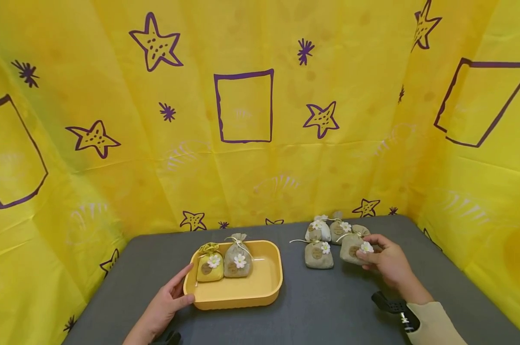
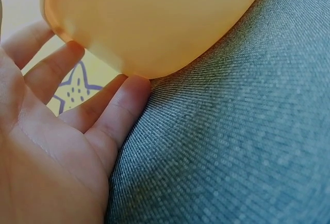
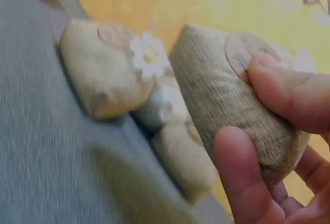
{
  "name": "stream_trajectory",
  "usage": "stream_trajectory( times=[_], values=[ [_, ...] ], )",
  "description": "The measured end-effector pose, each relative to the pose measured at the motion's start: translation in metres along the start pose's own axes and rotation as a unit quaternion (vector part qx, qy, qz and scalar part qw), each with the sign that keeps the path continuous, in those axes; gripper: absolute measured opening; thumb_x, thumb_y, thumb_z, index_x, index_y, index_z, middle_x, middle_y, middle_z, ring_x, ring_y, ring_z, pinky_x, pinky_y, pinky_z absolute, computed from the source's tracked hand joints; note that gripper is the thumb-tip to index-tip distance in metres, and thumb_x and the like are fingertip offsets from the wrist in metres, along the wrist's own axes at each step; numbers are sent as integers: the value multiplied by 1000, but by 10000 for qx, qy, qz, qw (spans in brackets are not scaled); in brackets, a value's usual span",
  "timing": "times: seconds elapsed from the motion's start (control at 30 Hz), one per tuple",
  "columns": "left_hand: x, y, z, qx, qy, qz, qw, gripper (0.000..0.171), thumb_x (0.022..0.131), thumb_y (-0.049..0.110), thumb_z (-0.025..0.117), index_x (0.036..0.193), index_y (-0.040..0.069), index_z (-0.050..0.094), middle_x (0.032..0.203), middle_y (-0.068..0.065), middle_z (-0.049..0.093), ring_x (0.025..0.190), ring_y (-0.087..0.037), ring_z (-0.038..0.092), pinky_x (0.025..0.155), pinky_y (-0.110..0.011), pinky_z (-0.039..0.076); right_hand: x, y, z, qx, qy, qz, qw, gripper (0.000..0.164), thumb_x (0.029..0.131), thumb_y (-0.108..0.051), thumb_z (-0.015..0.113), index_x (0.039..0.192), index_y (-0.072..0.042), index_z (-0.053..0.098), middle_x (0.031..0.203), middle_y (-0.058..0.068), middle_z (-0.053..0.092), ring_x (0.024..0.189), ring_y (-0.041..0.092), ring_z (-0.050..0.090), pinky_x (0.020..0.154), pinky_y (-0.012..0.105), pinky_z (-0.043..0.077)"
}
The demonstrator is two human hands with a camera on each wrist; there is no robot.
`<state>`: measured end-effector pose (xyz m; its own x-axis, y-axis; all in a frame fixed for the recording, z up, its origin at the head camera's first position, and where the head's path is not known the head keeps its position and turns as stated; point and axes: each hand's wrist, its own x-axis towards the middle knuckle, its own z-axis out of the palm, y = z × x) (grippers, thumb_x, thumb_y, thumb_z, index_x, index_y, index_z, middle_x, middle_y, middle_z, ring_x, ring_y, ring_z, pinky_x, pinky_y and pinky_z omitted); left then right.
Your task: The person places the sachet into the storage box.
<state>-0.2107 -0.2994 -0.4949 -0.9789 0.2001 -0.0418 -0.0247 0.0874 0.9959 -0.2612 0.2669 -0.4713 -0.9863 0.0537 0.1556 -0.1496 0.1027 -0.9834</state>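
Observation:
My right hand [image 1: 391, 263] pinches a beige drawstring sachet [image 1: 352, 248] between thumb and fingers. In the right wrist view the thumb presses by the round tag of this sachet [image 3: 227, 95], raised above the grey surface. My left hand [image 1: 167, 302] touches the left end of a yellow tray [image 1: 242, 303]. Its fairly straight fingers [image 2: 126, 100] rest against the tray's outer wall in the left wrist view. Inside the tray, at its left, a yellow sachet [image 1: 210, 270] and a grey sachet [image 1: 238, 262] stand side by side, each with a white flower.
Near the held sachet are a beige sachet [image 1: 319, 258], a whitish sachet [image 1: 324, 231] and another beige sachet [image 1: 337, 235]. Part of one more sachet [image 1: 361, 230] shows behind the held one. A grey cloth-covered table [image 1: 320, 311] meets yellow patterned curtains [image 1: 242, 191] on three sides.

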Motion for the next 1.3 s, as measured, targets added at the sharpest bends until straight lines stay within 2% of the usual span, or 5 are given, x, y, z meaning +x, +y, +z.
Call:
stream_trajectory(
  times=[0.23, 0.47, 0.63, 1.1, 1.3],
  values=[
    [0, 1, 0, -43, -43, -23, 10000, 74, 99, 6, 63, 158, 2, 20, 163, -20, 9, 145, -27, 13, 97, -16, 39, -4, -24, 12, 122, 197, -303, 9993, 35, 83, 3, 79, 112, 4, 58, 94, 15, 56, 75, 21, 63, 60, 40, 59],
    [0, 0, 1, -152, -68, -23, 9999, 73, 99, 5, 62, 159, 3, 19, 163, -19, 8, 145, -25, 12, 98, -15, 38, -13, -53, 21, 606, -31, -464, 9971, 32, 84, 9, 75, 111, 1, 61, 93, 14, 56, 75, 21, 64, 63, 40, 59],
    [0, -1, 1, -178, -84, 14, 9998, 73, 99, 5, 62, 159, 3, 19, 163, -19, 9, 145, -25, 13, 98, -17, 39, -18, -74, 32, 401, -170, -515, 9977, 35, 84, 9, 74, 116, 6, 59, 99, 15, 55, 79, 22, 63, 68, 43, 59],
    [-1, -2, 1, -152, -15, -71, 9999, 73, 99, 5, 62, 159, 4, 20, 163, -19, 10, 145, -26, 15, 98, -18, 39, -9, -98, 97, 657, -1114, -468, 9905, 41, 83, 11, 71, 121, 12, 58, 107, 21, 56, 86, 30, 61, 72, 48, 58],
    [0, -2, 1, -110, 0, -64, 9999, 72, 100, 6, 62, 159, 4, 21, 163, -19, 10, 145, -26, 15, 98, -18, 39, -10, -94, 130, 631, -1365, -52, 9886, 40, 85, 7, 73, 123, 8, 61, 102, 18, 57, 78, 26, 63, 70, 48, 58]
  ],
)
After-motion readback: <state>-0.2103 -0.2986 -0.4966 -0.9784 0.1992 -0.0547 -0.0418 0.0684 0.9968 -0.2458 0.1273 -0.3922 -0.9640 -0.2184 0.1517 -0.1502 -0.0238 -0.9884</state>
